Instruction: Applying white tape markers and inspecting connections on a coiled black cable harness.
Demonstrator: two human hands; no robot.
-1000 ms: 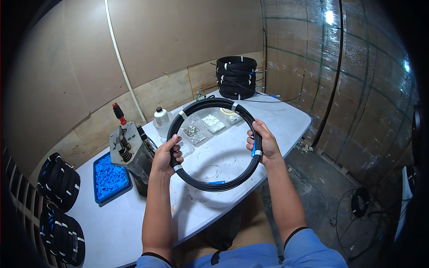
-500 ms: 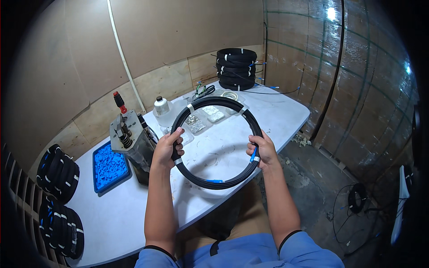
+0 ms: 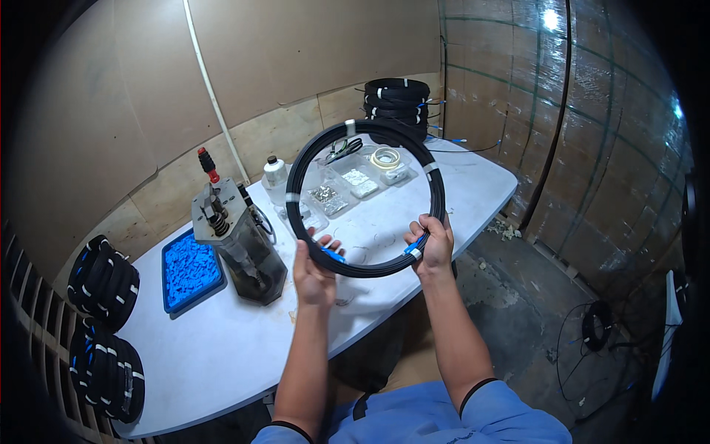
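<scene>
A black cable coil (image 3: pixel 297 172), bound with white bands, is held up tilted over the table. My right hand (image 3: pixel 434 248) is closed round its lower right, at a white band and a blue connector (image 3: pixel 416 244). At the lower left, my left hand (image 3: pixel 316 280) has its fingers apart, with the thumb outside the ring and fingertips showing inside it; it is not closed round the cable. A second blue connector (image 3: pixel 333 255) lies along the coil beside those fingertips.
On the white table (image 3: pixel 214 362) stand a metal press (image 3: pixel 240 248), a blue tray (image 3: pixel 168 302) of small blue parts, a white bottle (image 3: pixel 275 172) and clear trays of small parts (image 3: pixel 325 198). More black coils are stacked at the back (image 3: pixel 396 95) and left (image 3: pixel 111 370). Wrapped cartons (image 3: pixel 495 111) line the right.
The coil has risen and turned clockwise. My left hand has loosened from its left side and moved down and right to the lower left. My right hand keeps its hold.
</scene>
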